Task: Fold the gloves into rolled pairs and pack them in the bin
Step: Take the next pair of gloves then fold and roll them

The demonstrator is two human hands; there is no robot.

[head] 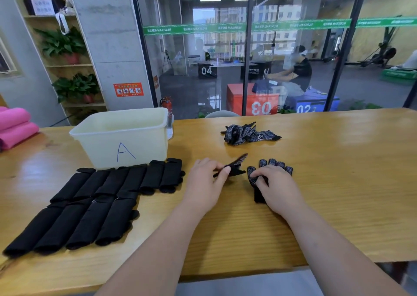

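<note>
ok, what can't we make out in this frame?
All head view.
- Bin floor: hidden by its near wall; any packed pairs unknown.
- Flat glove: palm mostly covered by right hand; grip or press unclear.
- Lifted glove: pinched by left hand, edge-on, crumpled; which side unclear.
- Heap: tangled; glove count unclear.
- Rolls: overlapping, all black; count uncertain.

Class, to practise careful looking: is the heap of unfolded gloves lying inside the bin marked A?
No, the heap of unfolded gloves lies on the table, right of the bin.
</note>
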